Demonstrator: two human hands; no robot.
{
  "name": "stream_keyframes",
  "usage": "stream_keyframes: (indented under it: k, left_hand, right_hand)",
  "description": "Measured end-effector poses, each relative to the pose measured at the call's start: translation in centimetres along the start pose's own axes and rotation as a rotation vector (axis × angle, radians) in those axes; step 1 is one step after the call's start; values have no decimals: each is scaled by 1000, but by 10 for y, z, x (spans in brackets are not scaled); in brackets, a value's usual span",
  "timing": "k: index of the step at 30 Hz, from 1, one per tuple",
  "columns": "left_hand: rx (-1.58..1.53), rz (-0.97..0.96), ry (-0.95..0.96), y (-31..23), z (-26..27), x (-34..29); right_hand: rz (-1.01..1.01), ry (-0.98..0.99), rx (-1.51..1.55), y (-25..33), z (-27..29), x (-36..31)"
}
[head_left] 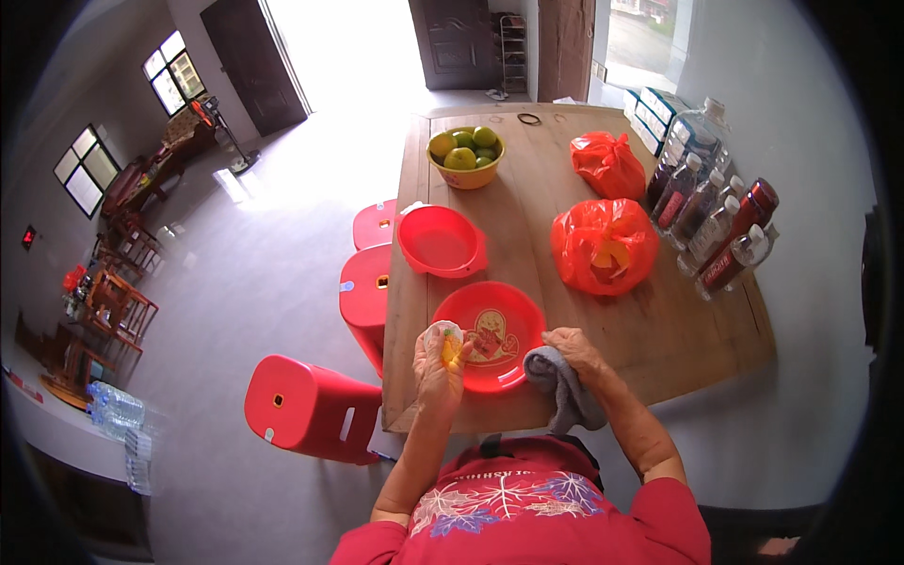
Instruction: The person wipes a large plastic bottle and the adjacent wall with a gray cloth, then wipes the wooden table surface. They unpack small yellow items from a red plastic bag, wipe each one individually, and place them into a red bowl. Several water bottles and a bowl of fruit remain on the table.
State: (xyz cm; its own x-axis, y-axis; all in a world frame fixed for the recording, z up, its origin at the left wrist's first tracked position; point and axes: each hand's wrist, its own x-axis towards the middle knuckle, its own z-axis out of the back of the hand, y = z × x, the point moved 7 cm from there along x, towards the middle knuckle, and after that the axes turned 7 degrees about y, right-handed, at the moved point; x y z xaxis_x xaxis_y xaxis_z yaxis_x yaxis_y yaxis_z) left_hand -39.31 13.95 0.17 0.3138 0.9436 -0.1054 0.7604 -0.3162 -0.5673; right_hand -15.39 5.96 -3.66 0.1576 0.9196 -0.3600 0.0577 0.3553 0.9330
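My left hand point(436, 379) is closed around a small white round piece point(449, 341) with a yellow and green print, held up over the left rim of a red plate. Whether that piece is a cup or a shallow dish I cannot tell. A grey cloth point(562, 388) hangs from my right hand point(578, 352), whose fingers grip its upper part beside the plate's right edge. The round red plate point(524, 309) lies near the table's front edge and has a gold picture in its middle. Just beyond it sits a red plastic basin point(439, 239).
On the wooden table point(527, 193) a yellow bowl point(468, 178) holds green and yellow citrus fruit. Two tied red plastic bags point(605, 247) stand at the right, with several bottles point(713, 231) along the wall. Red stools point(299, 405) stand at the table's left side.
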Motion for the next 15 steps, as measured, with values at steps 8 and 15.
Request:
stream_keyframes:
  k: [8, 15]
  left_hand:
    - [-107, 219, 139, 55, -29, -16]
    - [-33, 311, 314, 88, -49, -35]
  right_hand:
    - [534, -314, 482, 96, 9, -61]
    - [909, -564, -643, 114, -86, -89]
